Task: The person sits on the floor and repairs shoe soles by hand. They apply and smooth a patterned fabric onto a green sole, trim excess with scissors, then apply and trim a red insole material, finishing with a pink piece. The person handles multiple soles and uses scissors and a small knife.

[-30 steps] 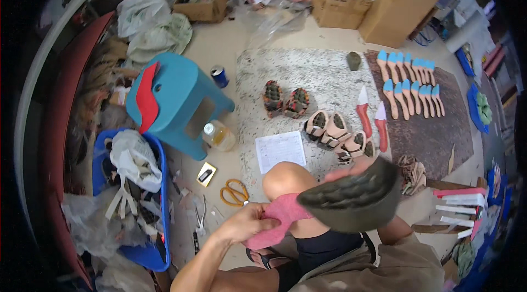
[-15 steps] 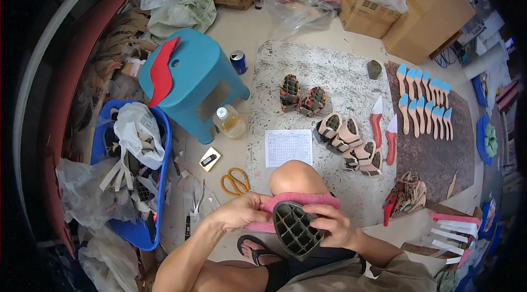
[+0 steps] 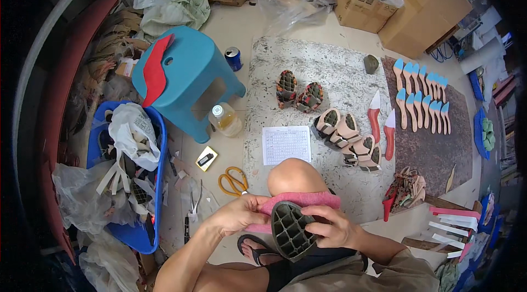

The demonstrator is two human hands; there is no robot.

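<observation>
**Both hands on a shoe sole above the knee**

The person sits on the floor (image 3: 236,23) and holds a dark shoe sole (image 3: 290,230) at 6 o'clock in the view, its ribbed underside turned up. Under it lies a pink insole piece (image 3: 307,200), resting against the bent knee (image 3: 293,174).

The left hand (image 3: 237,214) is closed on the left end of the pink piece — thumb on top, fingers curled under. The right hand (image 3: 332,226) is closed on the right edge of the dark sole, fingers pressed on its rim.

At 9 o'clock from the hands, orange-handled scissors (image 3: 233,182) lie on the floor, and further left stands a blue basket (image 3: 156,182) full of scraps and bags. At 12 o'clock from the knee a sheet of paper (image 3: 286,145) lies on a speckled mat (image 3: 329,61); finished sandals (image 3: 346,135) and two dark patterned ones (image 3: 299,93) lie on the same mat. A teal plastic stool (image 3: 192,80) stands at 10 o'clock, with a red strip (image 3: 155,69) on its top — a bottle (image 3: 224,119) and a can (image 3: 234,59) are just beside it. At 2 o'clock, rows of blue-tipped insoles (image 3: 422,100) lie on a brown mat (image 3: 433,149).
</observation>
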